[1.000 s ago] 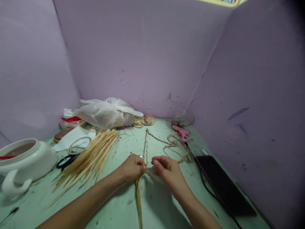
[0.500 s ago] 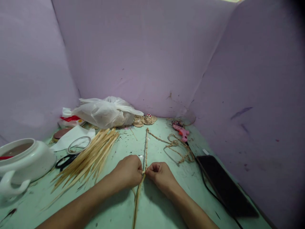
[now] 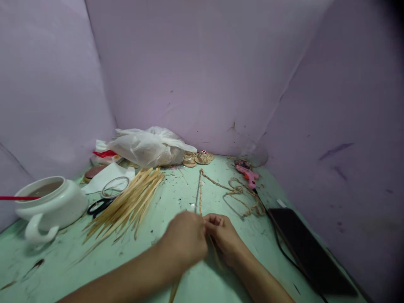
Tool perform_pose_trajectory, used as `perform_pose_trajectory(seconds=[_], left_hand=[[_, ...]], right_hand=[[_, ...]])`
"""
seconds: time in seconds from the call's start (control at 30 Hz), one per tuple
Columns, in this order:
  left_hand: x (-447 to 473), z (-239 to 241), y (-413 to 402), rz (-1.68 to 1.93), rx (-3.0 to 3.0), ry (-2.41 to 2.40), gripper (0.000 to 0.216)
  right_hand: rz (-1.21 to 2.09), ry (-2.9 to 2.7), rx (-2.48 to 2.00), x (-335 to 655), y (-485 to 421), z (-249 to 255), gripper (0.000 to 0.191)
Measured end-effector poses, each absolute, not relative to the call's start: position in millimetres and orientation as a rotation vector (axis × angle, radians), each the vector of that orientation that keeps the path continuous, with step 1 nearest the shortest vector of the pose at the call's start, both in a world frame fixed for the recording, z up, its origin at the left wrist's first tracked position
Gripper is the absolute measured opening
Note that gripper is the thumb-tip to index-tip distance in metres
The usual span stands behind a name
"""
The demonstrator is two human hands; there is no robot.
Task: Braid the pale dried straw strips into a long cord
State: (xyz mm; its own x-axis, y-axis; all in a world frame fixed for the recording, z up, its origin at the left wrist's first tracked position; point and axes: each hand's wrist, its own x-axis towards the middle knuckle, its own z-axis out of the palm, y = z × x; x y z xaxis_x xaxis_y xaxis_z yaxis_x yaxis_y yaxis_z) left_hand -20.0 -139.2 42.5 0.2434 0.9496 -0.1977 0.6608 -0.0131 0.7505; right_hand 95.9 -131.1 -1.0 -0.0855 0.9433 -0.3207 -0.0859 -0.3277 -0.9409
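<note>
A thin straw braid [image 3: 200, 191] runs from the back of the table straight toward me, down to my hands. My right hand [image 3: 222, 233] is closed, thumb and fingers pinching the near end of the braid. My left hand [image 3: 186, 237], slightly blurred, lies over the braid and against the right fingertips; it is curled shut on a strand, its fingertips hidden from me. Loose straw strands [image 3: 174, 290] trail from under the hands toward the near edge. To the left lies a bundle of flat, pale straw strips [image 3: 135, 202].
Left: a white handled pot [image 3: 59, 206] with a red stick, black-handled scissors [image 3: 99, 207] and a wire ring [image 3: 115, 187]. Back: a white plastic bag [image 3: 148, 147] and woven pieces [image 3: 202, 158]. Right: a tangled braided cord [image 3: 235, 191], a pink glue gun [image 3: 249, 176] and a dark phone-like slab [image 3: 311, 250].
My left hand has swung right and nearer, crossing over the strands toward the right hand. The right hand keeps its pinch. The whole view has shifted slightly.
</note>
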Motion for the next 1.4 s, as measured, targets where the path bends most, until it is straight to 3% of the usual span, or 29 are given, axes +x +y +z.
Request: perform_pose_trajectory(seconds=[0.1,0.2,0.37,0.6,0.77,1.0,1.13,1.23,1.3,1.4], left_hand=[[-29.4,44.4,-117.2,0.491,1.415,1.483,0.023],[-29.8,39.0,-108.7,0.346,1.122,1.220,0.016],[-26.2,28.7,-108.2,0.280,1.245,1.186,0.016],[-21.2,19.6,-106.0,0.297,1.831,1.523,0.015],[-18.8,10.7,-108.5,0.379,1.606,1.478,0.012],[-17.3,2.4,-112.6,0.539,1.225,1.288,0.010],[-20.7,8.7,-109.9,0.527,1.263,1.222,0.007],[-21.8,15.9,-109.2,0.509,1.306,1.185,0.008],[-21.9,18.3,-110.1,0.508,1.346,1.181,0.009],[-22.5,18.3,-111.1,0.502,1.403,1.196,0.010]], right_hand=[[1.521,-1.093,-1.334,95.9,-130.9,-1.1,0.019],[1.561,-1.131,-1.279,97.2,-130.5,3.6,0.022],[1.557,-1.380,-1.225,107.1,-126.1,6.5,0.019],[0.761,-1.975,-1.598,111.3,-137.5,8.2,0.016],[0.469,-2.074,-1.847,98.3,-156.3,27.9,0.019],[0.467,-2.285,-1.745,83.0,-167.6,26.0,0.035],[0.622,-2.134,-1.698,96.8,-159.7,29.9,0.018],[0.705,-1.787,-1.745,108.0,-146.3,29.2,0.022],[0.880,-1.610,-1.706,109.3,-138.4,24.2,0.018],[1.413,-1.365,-1.596,103.9,-133.3,15.3,0.017]])
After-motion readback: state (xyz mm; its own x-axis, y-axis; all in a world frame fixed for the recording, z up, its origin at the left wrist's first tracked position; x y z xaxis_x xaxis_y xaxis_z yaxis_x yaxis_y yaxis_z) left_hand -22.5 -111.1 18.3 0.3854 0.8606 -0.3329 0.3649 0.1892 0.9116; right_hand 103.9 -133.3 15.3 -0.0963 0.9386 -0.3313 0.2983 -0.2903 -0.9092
